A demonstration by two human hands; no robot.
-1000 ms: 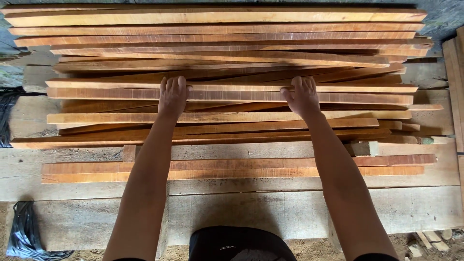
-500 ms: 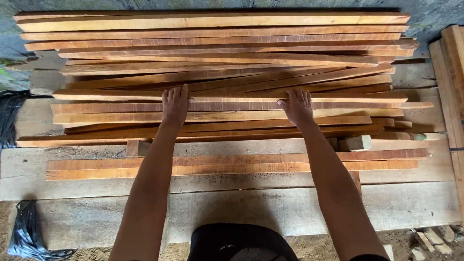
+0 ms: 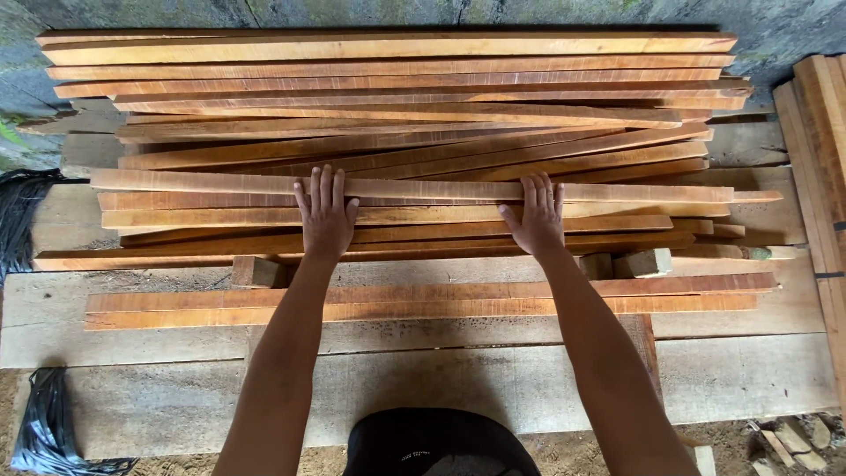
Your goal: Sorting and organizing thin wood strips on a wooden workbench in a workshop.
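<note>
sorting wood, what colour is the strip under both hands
Pale orange-tan strip, seen in the head view.

A workbench of pale, rough-sawn planks (image 3: 493, 388) is carrying a loose stack of long reddish wooden slats (image 3: 397, 132), which is spreading across most of its far half. Two more slats (image 3: 423, 300) are lying side by side and lengthwise on the bare planks, just in front of the stack. Small offcut blocks (image 3: 641, 263) are sitting at the stack's near edge, one to the left and a few to the right.
</note>
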